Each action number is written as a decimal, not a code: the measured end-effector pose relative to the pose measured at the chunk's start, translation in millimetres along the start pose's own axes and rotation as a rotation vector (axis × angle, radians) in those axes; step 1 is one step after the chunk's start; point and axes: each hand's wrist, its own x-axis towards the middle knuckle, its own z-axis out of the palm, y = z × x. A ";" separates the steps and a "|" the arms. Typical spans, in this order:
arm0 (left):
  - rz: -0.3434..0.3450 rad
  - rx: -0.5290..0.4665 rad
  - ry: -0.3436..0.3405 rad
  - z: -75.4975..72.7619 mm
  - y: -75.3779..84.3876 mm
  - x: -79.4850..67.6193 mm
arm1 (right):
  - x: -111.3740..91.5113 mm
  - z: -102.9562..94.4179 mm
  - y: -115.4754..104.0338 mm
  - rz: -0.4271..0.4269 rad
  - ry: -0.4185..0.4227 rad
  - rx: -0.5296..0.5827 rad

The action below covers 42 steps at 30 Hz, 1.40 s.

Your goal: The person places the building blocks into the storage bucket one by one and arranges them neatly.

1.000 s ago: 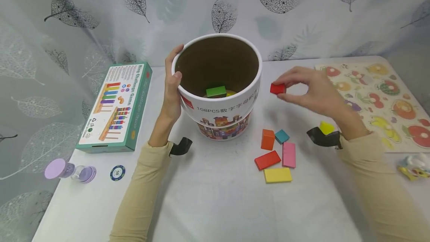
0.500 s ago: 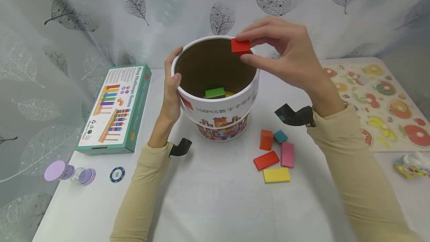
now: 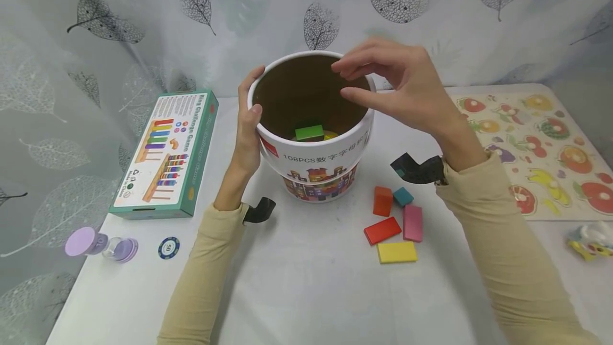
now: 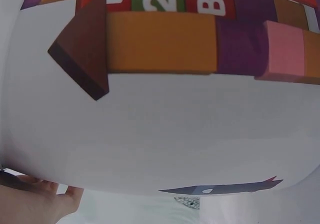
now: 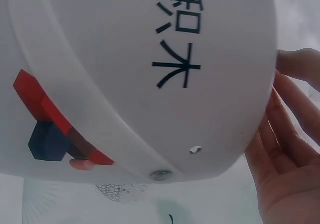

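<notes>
A white bucket (image 3: 316,147) with printed buildings and lettering stands upright at the middle of the table. My left hand (image 3: 248,126) grips its left rim, thumb over the near side and fingers behind. Over the right rim hangs my right hand (image 3: 390,79), thumb and fingers spread apart with nothing between them. Inside the bucket a green block (image 3: 309,132) and a bit of yellow show; the rest of the inside is dark. The left wrist view shows the bucket's printed wall (image 4: 160,129), and the right wrist view has my right hand (image 5: 290,139) beside the bucket.
Right of the bucket lie an orange block (image 3: 382,200), a teal block (image 3: 403,196), a pink block (image 3: 412,223), a red block (image 3: 382,230) and a yellow block (image 3: 397,252). A game box (image 3: 163,153), poker chip (image 3: 168,248) and sand timer (image 3: 101,245) sit left; a fruit board (image 3: 541,148), right.
My right hand has carried a red block from right of the bucket to above its opening and let it go; the block is out of sight now. My left hand stays on the rim.
</notes>
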 end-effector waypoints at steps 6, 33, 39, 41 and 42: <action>0.001 0.017 0.011 0.5 -0.1 -0.2 | -13.5 -10.0 -10.1 -0.026 -0.003 0.045; -0.004 0.039 0.027 0.0 0.0 0.6 | -151.1 -10.9 64.1 0.386 -0.552 -0.270; 0.002 0.026 0.020 0.0 -0.1 1.2 | -147.4 2.1 67.3 0.428 -0.650 -0.274; 0.004 0.025 0.015 0.4 -0.3 1.4 | -146.8 4.7 67.5 0.442 -0.677 -0.282; 0.004 0.025 0.014 0.5 -0.4 1.3 | -146.8 5.6 67.9 0.449 -0.683 -0.293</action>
